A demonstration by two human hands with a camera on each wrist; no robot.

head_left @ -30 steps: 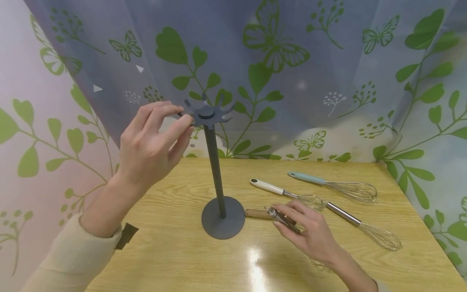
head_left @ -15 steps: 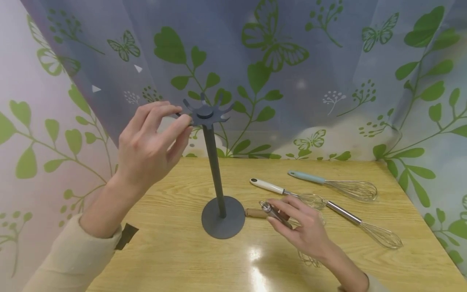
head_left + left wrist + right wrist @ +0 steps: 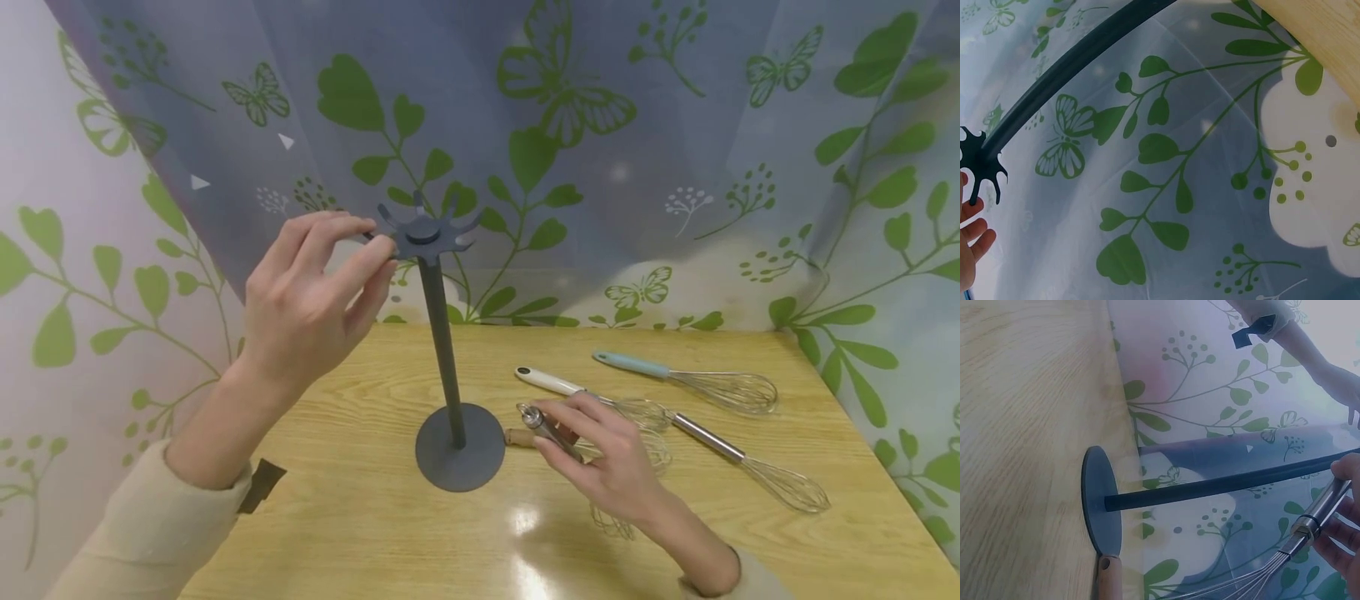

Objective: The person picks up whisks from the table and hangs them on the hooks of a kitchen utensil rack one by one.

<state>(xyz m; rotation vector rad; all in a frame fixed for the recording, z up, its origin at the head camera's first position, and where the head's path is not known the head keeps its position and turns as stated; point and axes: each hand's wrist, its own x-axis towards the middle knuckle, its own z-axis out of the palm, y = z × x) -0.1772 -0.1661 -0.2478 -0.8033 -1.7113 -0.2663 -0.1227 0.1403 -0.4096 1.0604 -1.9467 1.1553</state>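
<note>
A dark grey utensil stand (image 3: 441, 342) rises from a round base (image 3: 460, 467) and ends in a ring of curved hooks (image 3: 423, 233). My left hand (image 3: 300, 304) pinches one of those hooks between thumb and fingers; the left wrist view shows its fingertips at the hooked top (image 3: 984, 164). Right of the pole, my right hand (image 3: 611, 458) grips a whisk by its steel handle (image 3: 1329, 501). The handle's looped end (image 3: 531, 414) points up and left toward the pole, and its wires (image 3: 613, 525) hang down below the hand.
On the wooden table (image 3: 360, 533), a wooden-handled whisk (image 3: 520, 437) lies by the base, partly behind my right hand. A white-handled whisk (image 3: 547, 381), a light blue whisk (image 3: 630, 364) and a steel whisk (image 3: 708, 437) lie farther right. A patterned curtain (image 3: 675, 150) hangs behind.
My right hand has moved left and slightly up with the whisk, closer to the pole. My left hand stays on the hook, and the stand stays in place.
</note>
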